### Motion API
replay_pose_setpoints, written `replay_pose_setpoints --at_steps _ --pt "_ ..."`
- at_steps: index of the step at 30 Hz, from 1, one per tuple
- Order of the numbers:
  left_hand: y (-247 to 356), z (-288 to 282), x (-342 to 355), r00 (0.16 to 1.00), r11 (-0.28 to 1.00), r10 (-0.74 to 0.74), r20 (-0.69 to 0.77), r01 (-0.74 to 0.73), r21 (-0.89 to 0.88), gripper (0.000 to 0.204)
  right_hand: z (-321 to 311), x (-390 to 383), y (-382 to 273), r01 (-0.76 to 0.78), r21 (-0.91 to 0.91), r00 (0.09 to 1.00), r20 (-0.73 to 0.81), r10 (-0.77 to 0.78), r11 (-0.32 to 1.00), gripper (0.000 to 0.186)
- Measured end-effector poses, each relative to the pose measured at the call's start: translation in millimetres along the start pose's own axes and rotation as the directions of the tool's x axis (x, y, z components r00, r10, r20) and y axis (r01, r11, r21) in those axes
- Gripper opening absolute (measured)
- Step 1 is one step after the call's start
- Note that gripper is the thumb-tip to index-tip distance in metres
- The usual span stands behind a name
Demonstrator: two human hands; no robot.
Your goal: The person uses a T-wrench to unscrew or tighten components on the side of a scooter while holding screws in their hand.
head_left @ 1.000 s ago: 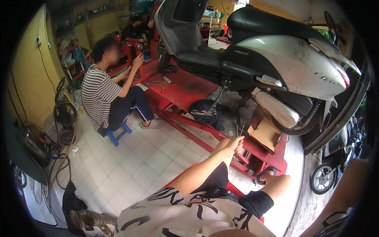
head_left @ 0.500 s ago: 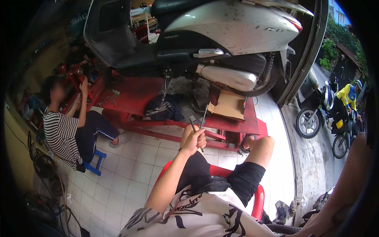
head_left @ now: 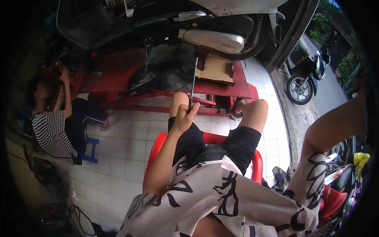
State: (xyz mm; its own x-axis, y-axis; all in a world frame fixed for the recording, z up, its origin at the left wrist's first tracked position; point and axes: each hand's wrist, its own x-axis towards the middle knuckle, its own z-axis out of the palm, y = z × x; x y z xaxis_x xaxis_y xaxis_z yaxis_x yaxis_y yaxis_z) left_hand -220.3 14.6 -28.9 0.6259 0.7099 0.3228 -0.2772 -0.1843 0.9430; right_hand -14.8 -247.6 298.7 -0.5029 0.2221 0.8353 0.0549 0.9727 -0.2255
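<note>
My left hand is closed around the lower end of a long, thin metal rod-shaped tool. The tool points upward, away from me, and has a slightly thicker, brighter tip. Its exact kind does not show. Hand and tool are held over my left thigh, in front of the red lift platform. My bent right arm is raised at the right edge, and the hand itself is out of view.
A scooter stands on the lift, beside a flattened cardboard box and dark cloth. On the left, a person in a striped shirt sits on a blue stool. I sit on a red chair. Another scooter is parked outside.
My view has tilted and turned. In my left hand, two thin shafts crossed earlier; one upright shaft shows now. My right arm has bent more into view. The rider outside has left the spot.
</note>
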Motion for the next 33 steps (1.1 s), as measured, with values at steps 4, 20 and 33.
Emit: replay_pose_setpoints --at_steps 4,20,33 --pt "-18.0 11.6 7.0 1.0 0.996 -0.017 0.014 0.016 0.092 0.049 -33.3 -80.5 143.5 -0.71 -0.041 0.662 -0.377 0.648 0.703 0.048" --pt "-37.7 33.7 -9.1 0.998 0.975 0.032 0.05 -0.042 0.22 0.05 48.6 -386.8 263.5 -0.773 -0.055 -0.564 -0.394 0.725 -0.632 0.039" --pt "-1.1 51.3 3.0 0.978 0.897 0.182 0.101 -0.208 0.389 0.04 66.0 -428.0 321.1 -0.719 -0.572 -0.611 0.251 0.751 -0.395 0.049"
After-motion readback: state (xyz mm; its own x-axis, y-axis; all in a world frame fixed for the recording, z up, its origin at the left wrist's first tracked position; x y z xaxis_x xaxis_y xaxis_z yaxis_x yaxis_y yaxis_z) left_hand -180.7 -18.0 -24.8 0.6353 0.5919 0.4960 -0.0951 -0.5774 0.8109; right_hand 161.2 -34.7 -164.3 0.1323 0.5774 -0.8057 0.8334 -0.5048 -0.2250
